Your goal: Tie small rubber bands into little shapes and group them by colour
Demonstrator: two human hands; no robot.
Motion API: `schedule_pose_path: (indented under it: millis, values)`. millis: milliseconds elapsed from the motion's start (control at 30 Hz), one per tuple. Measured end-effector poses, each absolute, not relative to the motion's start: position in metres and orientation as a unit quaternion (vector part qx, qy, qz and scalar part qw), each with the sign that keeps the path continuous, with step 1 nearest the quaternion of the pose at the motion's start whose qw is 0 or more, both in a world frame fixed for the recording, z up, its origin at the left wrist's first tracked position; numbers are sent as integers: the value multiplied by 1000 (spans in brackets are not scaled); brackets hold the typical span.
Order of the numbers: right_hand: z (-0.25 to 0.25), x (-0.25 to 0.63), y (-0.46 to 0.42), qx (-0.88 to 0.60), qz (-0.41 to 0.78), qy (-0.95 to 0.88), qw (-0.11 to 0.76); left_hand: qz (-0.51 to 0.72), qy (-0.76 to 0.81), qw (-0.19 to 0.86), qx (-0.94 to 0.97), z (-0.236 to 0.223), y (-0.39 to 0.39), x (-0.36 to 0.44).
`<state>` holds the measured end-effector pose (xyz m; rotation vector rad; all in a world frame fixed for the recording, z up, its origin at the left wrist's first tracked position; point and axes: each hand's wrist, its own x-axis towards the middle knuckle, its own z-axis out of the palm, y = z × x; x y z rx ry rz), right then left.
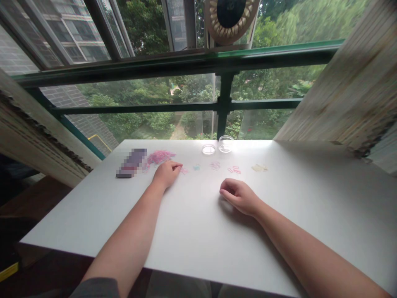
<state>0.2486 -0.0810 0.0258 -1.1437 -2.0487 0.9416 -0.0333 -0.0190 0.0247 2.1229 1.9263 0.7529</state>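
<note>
Head view: at a white table (186, 231), the right hand (242, 195), loosely curled, is well apart from the left hand (166, 173), fingers bunched; I cannot tell whether either grips anything. Just beyond the left hand lies a pink pile (160, 157); farther right, clear dishes (226, 145) and small pink loops (236, 169).

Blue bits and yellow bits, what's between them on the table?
Two little groups, seen in the head view: purplish bits lie nearer the blue bits, and pink bits lie nearer the yellow bits.
</note>
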Motion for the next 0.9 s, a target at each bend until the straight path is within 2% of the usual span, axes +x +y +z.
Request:
schedule_pose_path:
  millis: [167,300,467,667,900]
  values:
    - [25,248,-81,-432,352,-776,296,268,656,91,700,24,-17,-34]
    - [24,249,-80,-432,347,-779,293,331,662,97,666,28,-15,-41]
    - [25,249,-81,-435,343,-781,289,412,701,13,583,33,-24,-77]
    - [23,249,-81,-431,343,-785,283,403,762,-3,507,23,-49,-127]
    - [21,249,-81,-432,337,-787,282,354,783,12,512,11,-50,-137]
